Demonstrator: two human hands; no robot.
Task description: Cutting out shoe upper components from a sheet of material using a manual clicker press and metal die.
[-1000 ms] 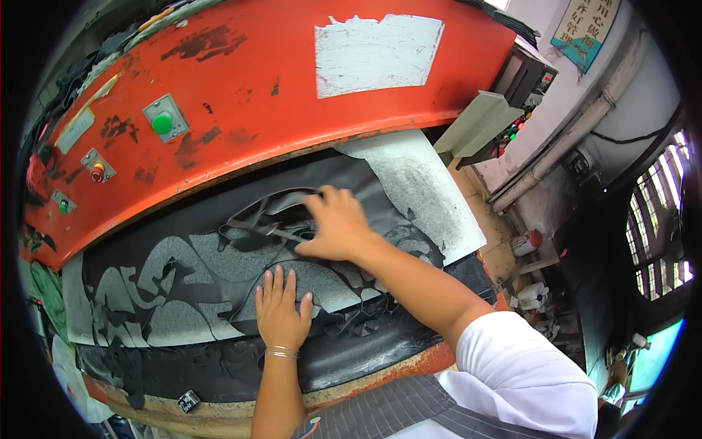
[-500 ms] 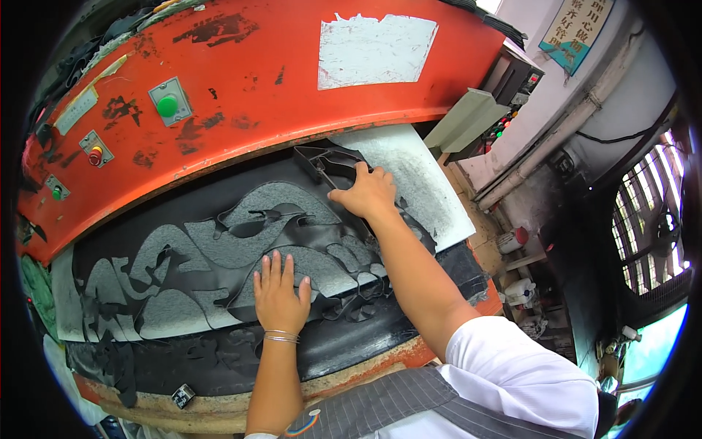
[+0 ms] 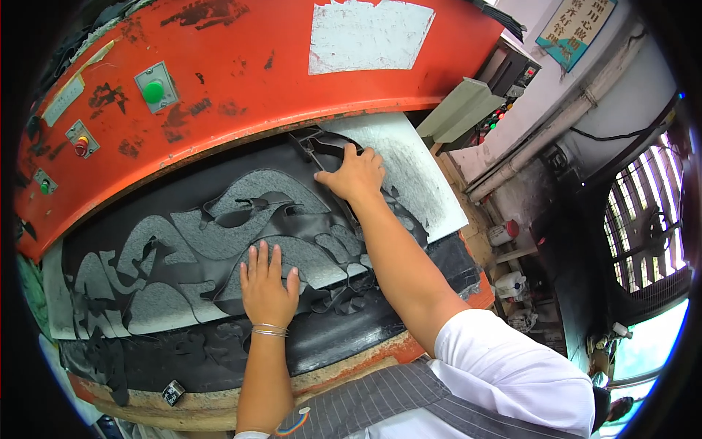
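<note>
My right hand (image 3: pixel 355 177) grips a dark metal cutting die (image 3: pixel 310 151), its thumb and fingers spread over the die's walls. The die stands on a black sheet (image 3: pixel 196 181), close under the red press beam. Curved openings are cut through the sheet, and the speckled grey-white cutting board (image 3: pixel 418 164) shows through them. Some cut edges of the sheet curl up. My left hand (image 3: pixel 269 290) lies flat with fingers stretched at the sheet's near edge, holding nothing. Part of the die is hidden behind my right hand.
The red press beam (image 3: pixel 241 88) spans the far side, carrying a green button (image 3: pixel 153 91) and a red knob (image 3: pixel 81 146). A dark ledge with black scraps (image 3: pixel 110 358) runs along the front, with a small dark box (image 3: pixel 173 393). A control box (image 3: pixel 512 69) stands at right.
The whole view has shifted slightly, with the bench and press appearing a little further up and left. My right hand keeps its grip on the die; my left hand stays flat.
</note>
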